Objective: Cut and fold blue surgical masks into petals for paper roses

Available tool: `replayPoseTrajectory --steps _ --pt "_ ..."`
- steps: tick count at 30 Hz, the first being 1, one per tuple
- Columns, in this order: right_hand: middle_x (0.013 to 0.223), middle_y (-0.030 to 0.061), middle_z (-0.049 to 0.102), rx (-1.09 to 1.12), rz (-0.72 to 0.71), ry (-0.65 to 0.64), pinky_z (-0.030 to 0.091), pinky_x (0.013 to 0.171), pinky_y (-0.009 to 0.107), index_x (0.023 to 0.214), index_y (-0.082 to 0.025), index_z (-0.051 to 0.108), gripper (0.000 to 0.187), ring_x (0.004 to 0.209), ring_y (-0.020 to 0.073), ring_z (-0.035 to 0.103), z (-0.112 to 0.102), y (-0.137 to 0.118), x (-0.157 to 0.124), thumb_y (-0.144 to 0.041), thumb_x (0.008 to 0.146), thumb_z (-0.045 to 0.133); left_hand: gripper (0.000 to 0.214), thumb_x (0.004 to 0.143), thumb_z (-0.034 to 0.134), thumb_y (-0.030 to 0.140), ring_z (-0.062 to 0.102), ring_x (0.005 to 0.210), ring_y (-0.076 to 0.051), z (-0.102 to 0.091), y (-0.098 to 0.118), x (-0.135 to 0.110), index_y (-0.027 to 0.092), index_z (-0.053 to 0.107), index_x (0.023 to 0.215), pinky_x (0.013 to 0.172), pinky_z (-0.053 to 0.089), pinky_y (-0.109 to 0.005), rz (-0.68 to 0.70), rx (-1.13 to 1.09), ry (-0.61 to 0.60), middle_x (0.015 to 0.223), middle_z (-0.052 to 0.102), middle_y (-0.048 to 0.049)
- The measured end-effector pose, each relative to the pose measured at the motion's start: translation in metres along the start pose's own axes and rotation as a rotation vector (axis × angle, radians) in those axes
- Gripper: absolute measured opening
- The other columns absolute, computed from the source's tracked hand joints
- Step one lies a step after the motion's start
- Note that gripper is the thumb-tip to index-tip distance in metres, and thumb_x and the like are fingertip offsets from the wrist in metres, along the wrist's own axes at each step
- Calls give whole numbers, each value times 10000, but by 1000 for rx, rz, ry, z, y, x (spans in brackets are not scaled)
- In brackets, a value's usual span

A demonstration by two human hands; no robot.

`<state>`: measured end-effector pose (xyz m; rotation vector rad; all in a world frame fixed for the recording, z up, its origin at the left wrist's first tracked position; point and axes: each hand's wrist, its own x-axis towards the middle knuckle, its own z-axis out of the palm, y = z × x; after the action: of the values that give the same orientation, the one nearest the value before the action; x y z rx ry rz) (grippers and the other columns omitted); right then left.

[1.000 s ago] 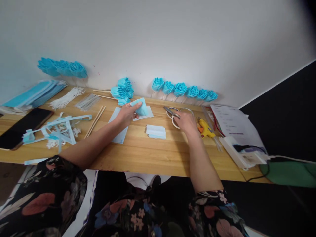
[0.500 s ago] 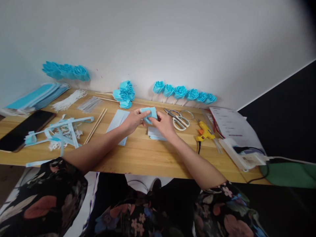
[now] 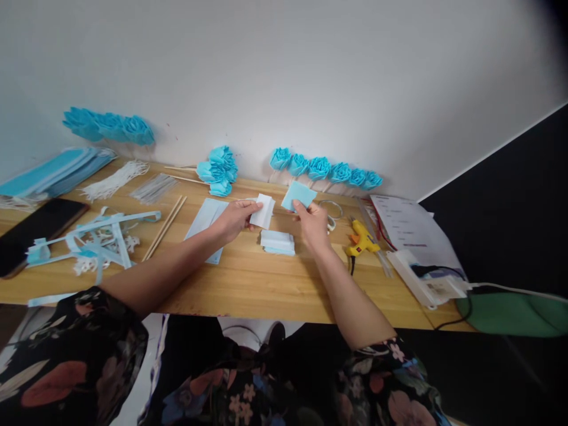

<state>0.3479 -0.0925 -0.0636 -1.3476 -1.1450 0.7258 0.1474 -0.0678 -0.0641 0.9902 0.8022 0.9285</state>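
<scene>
Fingers of the left hand (image 3: 235, 220) are pinching a white piece (image 3: 263, 212), with the thumb laid on its face. Fingers of the right hand (image 3: 314, 226) pinch a blue piece (image 3: 299, 194) by its lower edge, and the thumb presses on top. Both pieces are lifted over the wooden surface (image 3: 266, 290), well apart from each other, and between them, nearer to the person, lies a small pile (image 3: 277, 243) of similar pieces.

As I judge it, part of the work is finished: one row of blue flowers (image 3: 318, 168) leans on the wall, and more flowers stand on the left and in the middle. Cut strips (image 3: 119, 236) lie in a tangle, so some trimming seems done too. The two held pieces are flat and not shaped into petals, and a stack of masks (image 3: 57, 171) looks uncut, so a good amount seems left.

Each held piece is thin and nearly square, like soft cloth-paper; the white one shows fold lines. A pale blue sheet (image 3: 202, 219) lies flat, partly under the left forearm. The flowers are round, with many crumpled layers. White cords (image 3: 115, 180) look soft and loose, while two wooden sticks (image 3: 165, 228) are straight and slim. One glue gun (image 3: 361, 238) of yellow plastic rests near the right hand.
</scene>
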Motion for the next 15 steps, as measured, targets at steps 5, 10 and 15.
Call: replayPoseTrajectory --steps 5,10,15 --pt "865 45 743 -282 -365 37 526 845 400 922 -228 766 199 865 236 677 -6 -7 -9 -349 888 612 306 776 780 391 563 436 -116 2 2 -3 104 689 720 351 320 -203 -76 61 -108 565 637 -68" --pt "1123 36 762 -414 -738 -174 488 1010 463 1008 -313 782 263 1101 246 666 -4 -10 -13 -221 922 552 281 832 718 372 565 433 -110 6 7 -8 101 675 772 350 325 -187 -123 43 -204 552 622 -48" --pt "1143 28 763 -456 -896 -190 521 967 447 988 -312 795 354 1109 234 648 0 0 -6 -89 901 534 406 902 613 512 567 446 -114 7 10 -9 113 640 829 345 324 -196 -131 7 -223 592 624 -45"
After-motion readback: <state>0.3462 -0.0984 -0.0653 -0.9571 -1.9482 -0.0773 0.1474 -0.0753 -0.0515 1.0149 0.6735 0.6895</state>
